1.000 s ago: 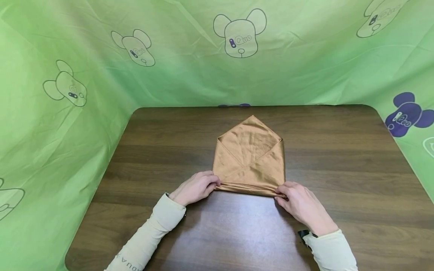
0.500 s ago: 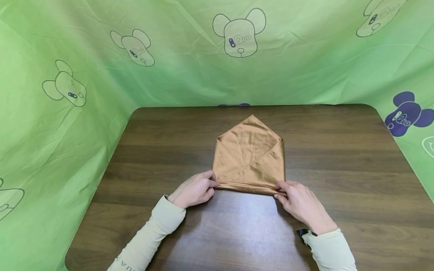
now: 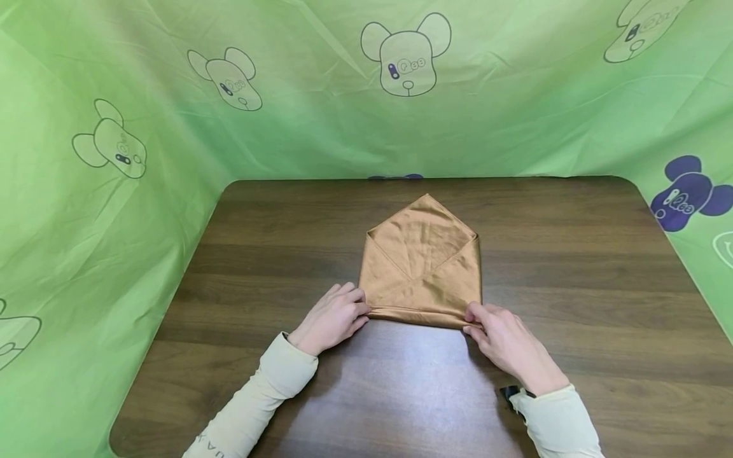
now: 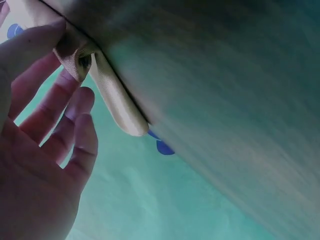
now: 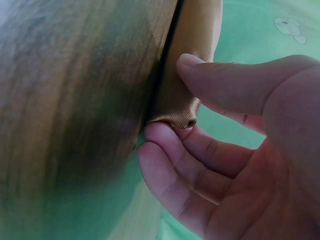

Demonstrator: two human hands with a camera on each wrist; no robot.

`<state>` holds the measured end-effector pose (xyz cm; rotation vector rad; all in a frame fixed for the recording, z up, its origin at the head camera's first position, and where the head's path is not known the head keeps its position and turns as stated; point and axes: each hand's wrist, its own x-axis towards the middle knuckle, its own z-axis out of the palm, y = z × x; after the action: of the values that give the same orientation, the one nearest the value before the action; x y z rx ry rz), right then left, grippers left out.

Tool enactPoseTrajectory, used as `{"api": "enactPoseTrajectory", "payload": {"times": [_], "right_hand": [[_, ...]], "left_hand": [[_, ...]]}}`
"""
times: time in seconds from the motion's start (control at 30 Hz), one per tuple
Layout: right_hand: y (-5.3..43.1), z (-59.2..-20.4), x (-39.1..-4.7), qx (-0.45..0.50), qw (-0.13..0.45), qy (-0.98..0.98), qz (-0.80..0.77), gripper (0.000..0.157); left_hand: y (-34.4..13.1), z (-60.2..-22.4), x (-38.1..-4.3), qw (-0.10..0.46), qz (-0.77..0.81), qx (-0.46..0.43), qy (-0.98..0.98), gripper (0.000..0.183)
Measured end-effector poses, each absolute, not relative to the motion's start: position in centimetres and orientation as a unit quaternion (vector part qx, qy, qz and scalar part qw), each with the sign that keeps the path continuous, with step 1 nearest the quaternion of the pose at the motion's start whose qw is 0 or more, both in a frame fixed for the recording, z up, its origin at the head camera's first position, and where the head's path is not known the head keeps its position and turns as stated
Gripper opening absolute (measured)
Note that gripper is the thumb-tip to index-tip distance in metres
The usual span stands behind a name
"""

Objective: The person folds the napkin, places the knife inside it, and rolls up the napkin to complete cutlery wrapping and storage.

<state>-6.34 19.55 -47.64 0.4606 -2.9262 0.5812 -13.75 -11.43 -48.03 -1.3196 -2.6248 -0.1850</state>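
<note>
Left hand (image 3: 331,317) shifted slightly, knuckles higher than half a second ago; pinches the near left corner of a folded brown cloth (image 3: 420,267). Cloth lies flat mid-table (image 3: 275,254), point at far side. Right hand (image 3: 509,340) pinches near right corner between thumb and fingers.

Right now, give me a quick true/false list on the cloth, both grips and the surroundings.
1. The brown cloth lies on the table. True.
2. The left grip and right grip are at opposite ends of the cloth's near edge. True.
3. The cloth's pointed end lies nearest the grips. False: it points away, toward the green backdrop.
4. The right grip is clear of the cloth. False: it holds the near right corner.
5. Both sleeves are black. False: both are pale.
</note>
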Motion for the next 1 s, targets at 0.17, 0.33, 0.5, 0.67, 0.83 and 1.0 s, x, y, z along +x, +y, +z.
{"api": "enactPoseTrajectory", "payload": {"times": [0.17,0.33,0.5,0.67,0.83,1.0], "right_hand": [[19.53,-47.71,-6.44,0.158,0.073,-0.966,0.193,0.017],[19.47,-47.72,-6.42,0.144,0.079,-0.966,0.202,0.016],[19.46,-47.82,-6.48,0.140,0.091,-0.963,0.209,0.014],[19.54,-47.66,-6.67,0.138,0.071,-0.968,0.198,0.012],[19.50,-47.29,-6.91,0.116,0.034,-0.973,0.197,0.011],[19.38,-46.96,-7.00,0.101,0.018,-0.975,0.197,0.012]], "left_hand": [[-11.30,-48.20,-13.72,0.108,-0.054,-0.436,-0.892,0.008],[-11.14,-48.22,-13.67,0.117,-0.058,-0.430,-0.893,0.013],[-10.98,-48.17,-13.70,0.121,-0.061,-0.431,-0.892,0.014],[-10.94,-48.13,-13.67,0.093,-0.070,-0.420,-0.900,0.011],[-11.03,-48.26,-13.86,0.070,-0.079,-0.406,-0.908,0.010],[-11.23,-48.38,-14.12,0.064,-0.097,-0.403,-0.908,0.009]]}}
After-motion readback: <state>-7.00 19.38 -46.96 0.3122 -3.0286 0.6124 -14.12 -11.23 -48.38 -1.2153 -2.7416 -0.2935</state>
